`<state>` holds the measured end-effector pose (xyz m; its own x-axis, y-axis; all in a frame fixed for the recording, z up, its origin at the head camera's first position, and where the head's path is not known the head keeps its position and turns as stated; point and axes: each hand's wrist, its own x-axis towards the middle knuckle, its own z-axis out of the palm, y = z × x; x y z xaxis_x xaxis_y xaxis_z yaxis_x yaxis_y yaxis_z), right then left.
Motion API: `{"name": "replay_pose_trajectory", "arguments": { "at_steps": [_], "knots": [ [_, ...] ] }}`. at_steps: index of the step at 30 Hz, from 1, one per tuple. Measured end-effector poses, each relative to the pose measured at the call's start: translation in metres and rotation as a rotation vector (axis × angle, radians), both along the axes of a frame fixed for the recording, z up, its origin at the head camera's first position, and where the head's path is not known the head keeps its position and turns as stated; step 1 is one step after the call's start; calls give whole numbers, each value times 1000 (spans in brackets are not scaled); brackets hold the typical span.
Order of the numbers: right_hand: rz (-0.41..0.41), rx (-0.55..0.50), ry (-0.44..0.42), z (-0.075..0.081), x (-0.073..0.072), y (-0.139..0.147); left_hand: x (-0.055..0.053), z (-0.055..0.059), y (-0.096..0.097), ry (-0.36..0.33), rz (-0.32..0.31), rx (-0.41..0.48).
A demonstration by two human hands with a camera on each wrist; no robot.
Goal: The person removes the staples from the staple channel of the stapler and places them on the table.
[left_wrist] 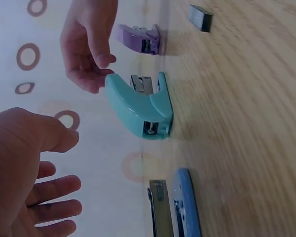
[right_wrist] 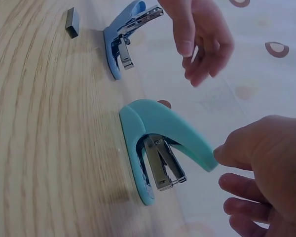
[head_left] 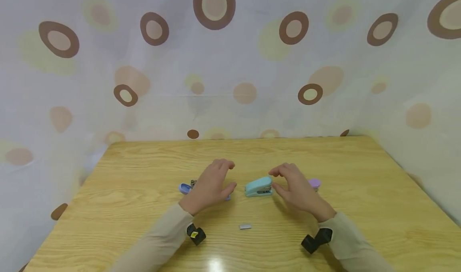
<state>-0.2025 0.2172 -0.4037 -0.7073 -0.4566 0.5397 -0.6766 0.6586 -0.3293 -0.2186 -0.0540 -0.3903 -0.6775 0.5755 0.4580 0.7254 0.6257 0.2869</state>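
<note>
A teal stapler (head_left: 258,186) stands on the table between the two hands. In the right wrist view its top arm is tilted up from the base, with the metal staple channel (right_wrist: 163,163) showing. My right hand (head_left: 297,188) is at its raised front end, thumb and fingers loosely bent. Whether the thumb touches the tip is hard to tell. My left hand (head_left: 210,184) hovers with spread fingers over a blue stapler (right_wrist: 123,22) and holds nothing. That stapler is swung wide apart, its metal parts exposed; in the head view the hand partly hides it.
A small grey strip of staples (head_left: 245,226) lies on the wooden table (head_left: 144,160), nearer than the teal stapler. To the right, a purple stapler (left_wrist: 138,39) stands partly behind the right hand in the head view. A patterned cloth (head_left: 223,64) hangs behind the table.
</note>
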Motion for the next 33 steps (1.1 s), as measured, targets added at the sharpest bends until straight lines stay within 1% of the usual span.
{"name": "replay_pose_trajectory", "arguments": {
  "at_steps": [3, 6, 8, 9, 13, 16, 18, 23, 26, 29, 33],
  "knots": [
    [-16, 16, -36, -1, -1, 2, -4, 3, 16, -85, -35, -26],
    [-23, 22, -94, -3, 0, 0, -6, 3, 27, -173, -49, -68],
    [-43, 25, -131, -4, 1, -1, -8, 3, 35, -215, -67, -95],
    [-56, 28, -149, -5, 1, -1, -8, 2, 39, -224, -76, -112],
    [-109, 35, -225, -8, 1, -2, -9, -2, 54, -226, -116, -165],
    [-144, 37, -271, -10, 0, -4, -9, -5, 62, -221, -126, -187],
    [-171, 37, -295, -10, -1, -6, -9, -8, 67, -223, -119, -195],
    [-214, 70, -341, -9, -2, -14, -6, -13, 77, -161, -68, -214],
    [-229, 104, -372, -11, -2, -18, -4, -14, 78, -130, -42, -192],
    [-245, 127, -359, -13, -1, -20, -3, -14, 79, -124, -47, -149],
    [-269, 142, -328, -13, -1, -22, -3, -11, 81, -153, -68, -96]
  ]
}}
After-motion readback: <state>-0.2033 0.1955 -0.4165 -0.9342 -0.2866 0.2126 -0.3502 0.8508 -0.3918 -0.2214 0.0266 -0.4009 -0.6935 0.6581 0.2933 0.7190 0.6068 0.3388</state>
